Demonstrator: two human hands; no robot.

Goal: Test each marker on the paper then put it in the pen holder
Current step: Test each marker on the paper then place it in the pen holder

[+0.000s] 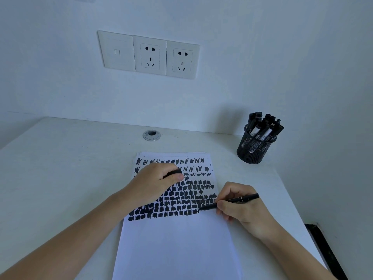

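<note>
Paper (177, 245) carries many rows of black test marks, its lower half blank. Pen holder (254, 148), far right, is packed with markers (262, 126). Left hand (155, 182) curls round a black cap (174, 173). Right hand (242, 207) pinches the marker (230, 202), tip on the paper, not yet stowed.

Dim, bluish light; soft shadows; wide-angle edge distortion.

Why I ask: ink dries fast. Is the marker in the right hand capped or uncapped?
Uncapped. The marker in the right hand has its bare tip on the paper; the left hand holds a black cap.
</note>
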